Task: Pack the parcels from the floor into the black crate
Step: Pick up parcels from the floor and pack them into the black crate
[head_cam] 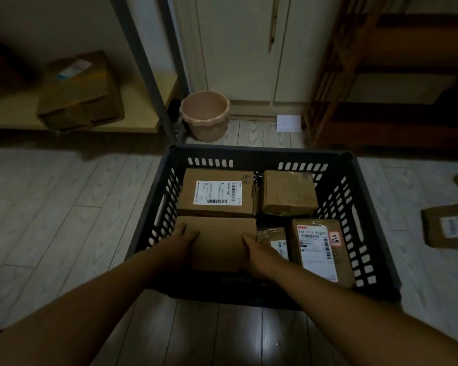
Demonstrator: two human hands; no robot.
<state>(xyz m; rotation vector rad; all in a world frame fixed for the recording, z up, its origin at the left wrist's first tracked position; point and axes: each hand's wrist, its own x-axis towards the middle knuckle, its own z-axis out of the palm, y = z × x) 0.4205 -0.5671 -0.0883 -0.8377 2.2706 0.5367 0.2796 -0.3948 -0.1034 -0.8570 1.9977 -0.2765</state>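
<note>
The left hand [181, 239] and right hand [254, 249] clasp the plain cardboard box [220, 241] by its 2 opposite sides, in the near-left corner of the black crate [259, 153]. It looks stiff, matte and probably light, so side grips should hold without slipping.

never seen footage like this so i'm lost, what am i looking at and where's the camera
No machine here: a person wears a camera on the head, looking down at their own arms; it is the only view. The left hand and right hand hold a plain brown box by its sides, inside the black crate on the wooden floor. Four other parcels already lie in the crate. A loose parcel waits on the floor at the right.
</note>
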